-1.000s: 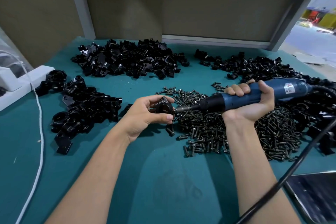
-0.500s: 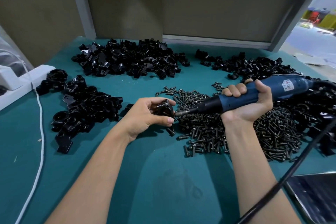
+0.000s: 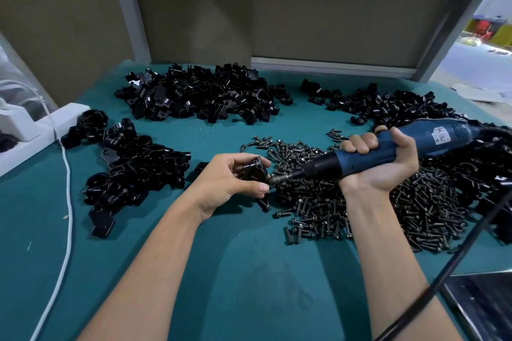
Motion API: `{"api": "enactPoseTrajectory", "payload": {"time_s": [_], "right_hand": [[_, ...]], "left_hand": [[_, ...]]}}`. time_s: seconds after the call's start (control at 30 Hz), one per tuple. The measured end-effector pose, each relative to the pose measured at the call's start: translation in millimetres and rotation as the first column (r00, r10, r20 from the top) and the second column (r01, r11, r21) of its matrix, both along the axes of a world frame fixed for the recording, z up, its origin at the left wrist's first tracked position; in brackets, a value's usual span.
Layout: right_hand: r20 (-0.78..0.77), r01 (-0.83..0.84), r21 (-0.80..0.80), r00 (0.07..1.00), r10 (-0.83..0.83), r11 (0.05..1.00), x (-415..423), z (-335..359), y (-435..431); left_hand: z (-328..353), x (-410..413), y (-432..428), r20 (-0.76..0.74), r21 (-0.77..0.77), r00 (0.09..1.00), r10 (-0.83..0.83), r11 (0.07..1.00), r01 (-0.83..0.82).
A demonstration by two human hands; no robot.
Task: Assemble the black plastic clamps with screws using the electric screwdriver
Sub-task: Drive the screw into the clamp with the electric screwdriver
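Observation:
My left hand (image 3: 227, 183) grips a black plastic clamp (image 3: 253, 171) just above the teal table (image 3: 221, 271), thumb below and fingers curled over its top. My right hand (image 3: 382, 163) grips the blue electric screwdriver (image 3: 368, 155), which lies nearly level and points left. Its bit tip (image 3: 273, 180) touches the clamp's right side. A wide heap of dark screws (image 3: 360, 202) covers the table under and right of the tool. One loose screw (image 3: 264, 205) lies just below my left thumb.
Heaps of black clamp parts lie at the back centre (image 3: 199, 97), back right (image 3: 388, 108), left (image 3: 133, 169) and far right (image 3: 493, 174). A white power strip (image 3: 30, 130) and white cord (image 3: 68, 202) run along the left edge. The tool's black cable (image 3: 443, 271) crosses bottom right over a dark tray (image 3: 484, 304).
The screwdriver's tip has dropped a little and stays against the clamp. My left hand has turned the clamp slightly while holding its place.

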State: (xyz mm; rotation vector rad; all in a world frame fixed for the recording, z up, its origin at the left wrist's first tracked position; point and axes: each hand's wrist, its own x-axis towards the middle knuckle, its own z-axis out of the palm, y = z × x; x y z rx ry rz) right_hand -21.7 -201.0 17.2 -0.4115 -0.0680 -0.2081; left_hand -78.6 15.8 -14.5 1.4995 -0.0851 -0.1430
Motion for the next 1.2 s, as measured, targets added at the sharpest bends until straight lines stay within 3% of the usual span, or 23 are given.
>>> {"api": "enactPoseTrajectory", "payload": {"time_s": [0.83,1.0,1.2], "right_hand": [[-0.012,-0.005,0.065,1.0,0.006,0.998,1.5,-4.9,-0.6],[0.022,-0.017,0.062,1.0,0.015,0.998,-0.4,-2.3,-1.5],[0.094,-0.047,0.035,0.995,0.044,0.998,-4.6,3.6,-4.9]], "left_hand": [[-0.1,1.7,1.0,0.059,-0.026,0.998,0.004,1.0,-0.002],[-0.9,2.8,-2.4,-0.039,-0.196,0.999,-0.006,0.981,-0.002],[0.9,1.2,-6.1,-0.068,-0.258,0.997,-0.039,0.966,0.02]]}}
